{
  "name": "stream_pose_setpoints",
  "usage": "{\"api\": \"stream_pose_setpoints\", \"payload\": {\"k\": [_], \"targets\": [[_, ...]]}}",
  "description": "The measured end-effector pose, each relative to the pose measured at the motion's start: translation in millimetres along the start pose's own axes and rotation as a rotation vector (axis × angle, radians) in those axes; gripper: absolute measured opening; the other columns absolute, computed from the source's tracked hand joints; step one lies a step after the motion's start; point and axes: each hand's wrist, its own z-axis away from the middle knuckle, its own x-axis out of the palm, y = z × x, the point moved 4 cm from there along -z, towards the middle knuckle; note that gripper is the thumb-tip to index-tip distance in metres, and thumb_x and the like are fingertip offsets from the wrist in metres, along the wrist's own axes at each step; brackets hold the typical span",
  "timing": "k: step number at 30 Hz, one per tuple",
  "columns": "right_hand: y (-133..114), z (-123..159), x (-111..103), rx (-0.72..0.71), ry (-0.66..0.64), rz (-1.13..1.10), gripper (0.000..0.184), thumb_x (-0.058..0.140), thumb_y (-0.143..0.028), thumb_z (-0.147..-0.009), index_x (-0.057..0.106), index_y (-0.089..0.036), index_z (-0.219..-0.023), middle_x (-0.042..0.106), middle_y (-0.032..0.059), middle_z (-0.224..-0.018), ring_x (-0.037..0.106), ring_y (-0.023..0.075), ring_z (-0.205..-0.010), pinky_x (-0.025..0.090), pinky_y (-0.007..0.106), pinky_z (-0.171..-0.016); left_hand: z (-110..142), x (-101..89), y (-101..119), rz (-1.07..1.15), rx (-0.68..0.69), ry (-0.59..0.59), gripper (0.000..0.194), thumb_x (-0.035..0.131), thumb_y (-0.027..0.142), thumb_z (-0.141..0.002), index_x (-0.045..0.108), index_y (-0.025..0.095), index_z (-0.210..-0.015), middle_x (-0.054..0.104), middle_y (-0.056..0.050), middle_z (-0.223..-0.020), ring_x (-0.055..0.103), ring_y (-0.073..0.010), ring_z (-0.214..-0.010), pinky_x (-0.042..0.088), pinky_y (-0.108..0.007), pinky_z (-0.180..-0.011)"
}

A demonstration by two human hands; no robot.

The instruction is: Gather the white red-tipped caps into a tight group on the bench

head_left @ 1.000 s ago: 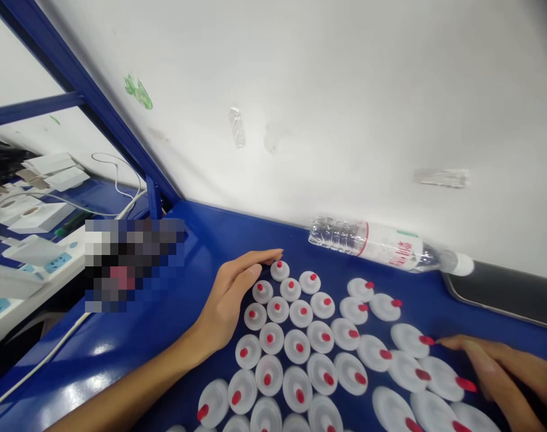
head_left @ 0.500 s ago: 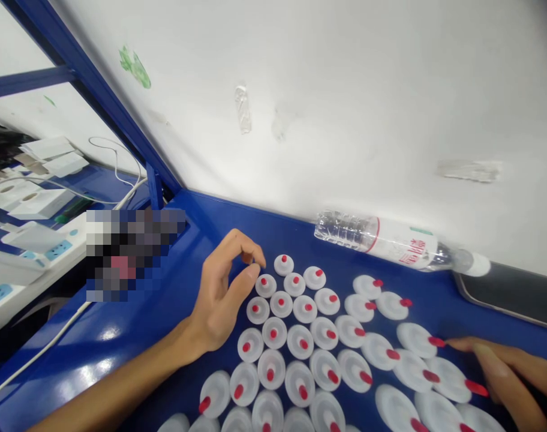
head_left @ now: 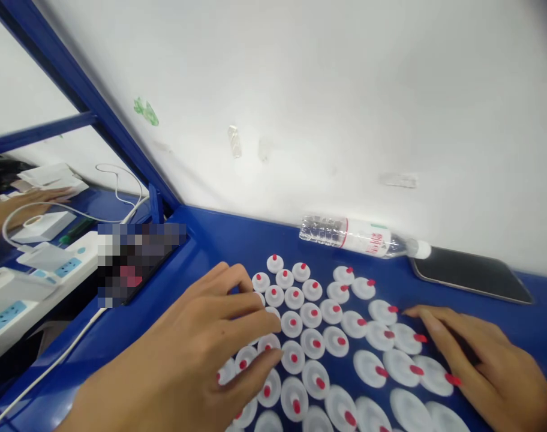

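Observation:
Many white, translucent round caps, each with a red tip, stand in loose rows on the blue tabletop. Over the left part of these rows hovers my left hand, thumb and fingers apart, with nothing visible between them. It hides several of the caps. My right hand rests low at the right edge of the group, index finger and thumb stretched towards the caps and a gap between them. Its index fingertip is close to the red tip of one cap; whether they touch I cannot tell.
A clear water bottle lies along the white wall. Beside its cap is a dark phone. At left are a partly pixelated dark device, a white power strip, cables, white boxes and another person's hand.
My left hand has moved from the left edge to over the caps, its fingers spreading. More of my right hand shows as the view shifts. Another person's hand has appeared at far left.

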Motion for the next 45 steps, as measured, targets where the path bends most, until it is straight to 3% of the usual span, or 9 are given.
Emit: {"api": "stream_pose_setpoints", "payload": {"k": [5,15,18,23,26,31,37,41,45], "targets": [[-8.9,-6.8,-2.6,0.056,-0.024,-0.042,0.040,0.043,-0.064,-0.100,0.072,-0.037,-0.109,0.079,-0.0011,-0.113,0.070,0.0327,-0.106,0.055,0.052,-0.091,11.7,14.5,8.8,-0.050,-0.060,-0.145,0.010,0.063,0.022,-0.096,0.071,0.028,-0.098,0.070,0.001,-0.084,0.059,-0.0206,-0.089,0.042,-0.039,-0.098],[-10.3,-8.1,-0.9,0.054,-0.056,-0.052,0.039,0.041,-0.059,-0.103,0.070,-0.037,-0.114,0.078,-0.0022,-0.116,0.069,0.0303,-0.110,0.051,0.050,-0.097,3.7,40.0,6.6,-0.108,-0.109,-0.315,0.020,0.057,0.018,-0.099,0.069,0.022,-0.084,0.071,-0.001,-0.085,0.061,-0.0223,-0.091,0.041,-0.044,-0.097],[-11.1,-8.3,-1.8,0.053,-0.059,-0.042,0.038,0.041,-0.059,-0.103,0.070,-0.038,-0.115,0.078,-0.0031,-0.117,0.069,0.0294,-0.110,0.052,0.048,-0.095,9.6,19.7,11.6,-0.105,-0.077,-0.224,0.017,0.059,0.019,-0.099,0.068,0.023,-0.086,0.070,0.001,-0.085,0.060,-0.0206,-0.089,0.042,-0.040,-0.092],[-16.3,-10.5,-3.8,0.015,-0.032,-0.024,0.038,0.042,-0.056,-0.104,0.072,-0.036,-0.117,0.079,-0.0016,-0.113,0.072,0.0283,-0.105,0.055,0.044,-0.089,41.7,-29.2,-1.8,-0.233,-0.037,0.140,0.011,0.063,0.032,-0.096,0.068,0.026,-0.089,0.073,0.003,-0.085,0.059,-0.0183,-0.078,0.044,-0.032,-0.072],[-17.0,-11.1,-4.1,0.014,-0.008,-0.023,0.038,0.042,-0.056,-0.103,0.073,-0.036,-0.115,0.079,-0.0010,-0.112,0.073,0.0288,-0.104,0.056,0.044,-0.088,59.3,-17.9,-28.4,-0.260,-0.153,0.115,0.016,0.063,0.036,-0.095,0.072,0.026,-0.087,0.075,0.001,-0.083,0.062,-0.0204,-0.077,0.046,-0.033,-0.071],[-18.6,-11.5,-4.1,0.027,-0.028,-0.032,0.038,0.041,-0.056,-0.104,0.071,-0.036,-0.114,0.078,-0.0018,-0.115,0.072,0.0285,-0.107,0.054,0.046,-0.092,78.1,27.2,-56.5,-0.169,-0.395,-0.117,0.028,0.051,0.037,-0.101,0.076,0.026,-0.092,0.076,-0.001,-0.091,0.066,-0.0225,-0.088,0.049,-0.038,-0.086],[-22.8,-12.0,-6.7,0.015,-0.027,-0.035,0.039,0.040,-0.055,-0.105,0.072,-0.034,-0.114,0.079,-0.0003,-0.113,0.073,0.0279,-0.104,0.054,0.045,-0.091,66.3,5.6,-18.0,-0.263,-0.242,0.170,0.029,0.058,0.042,-0.100,0.067,0.028,-0.124,0.071,-0.003,-0.106,0.064,-0.0220,-0.094,0.048,-0.035,-0.085],[-25.1,-12.5,-6.9,0.005,-0.035,-0.039,0.038,0.040,-0.052,-0.106,0.070,-0.034,-0.119,0.079,0.0003,-0.114,0.073,0.0281,-0.105,0.053,0.046,-0.092,33.3,19.8,11.9,-0.282,-0.085,-0.011,0.024,0.050,0.020,-0.101,0.071,0.024,-0.093,0.069,-0.003,-0.085,0.062,-0.0229,-0.080,0.046,-0.034,-0.068],[-30.2,-13.7,-8.7,-0.012,-0.037,-0.049,0.036,0.040,-0.049,-0.107,0.070,-0.034,-0.118,0.079,-0.0009,-0.114,0.073,0.0272,-0.106,0.052,0.045,-0.093,7.8,45.0,16.8,-0.361,-0.211,-0.391,0.030,0.046,0.008,-0.096,0.068,0.022,-0.082,0.074,-0.005,-0.084,0.070,-0.0276,-0.078,0.038,-0.033,-0.059]]}}
